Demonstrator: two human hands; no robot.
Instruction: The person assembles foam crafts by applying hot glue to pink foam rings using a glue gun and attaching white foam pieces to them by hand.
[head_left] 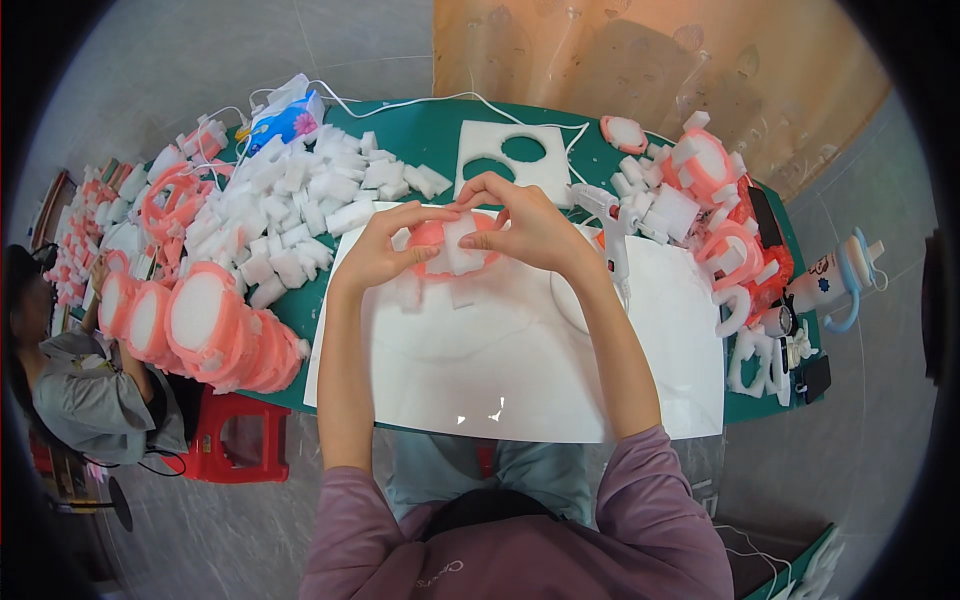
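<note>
Over the white sheet (480, 370) on the table, a pink foam piece (430, 234) is between my two hands. A white foam block (461, 246) stands against its near side. My left hand (392, 245) is closed on the pink piece from the left, with its fingers along the top edge. From the right, my right hand (525, 225) curls over the top and its thumb presses on the white block. The fingertips of both hands meet above the piece and hide part of it. Right of my right hand is a white glue gun (615, 230).
Loose white foam blocks (290, 190) are heaped at the left. Stacked pink-and-white foam pieces (205, 315) stand nearer; similar pieces (705, 165) lie right. A foam sheet with round holes (555, 145) lies behind my hands. A bottle (815, 280) stands far right. Another person (90, 390) sits left.
</note>
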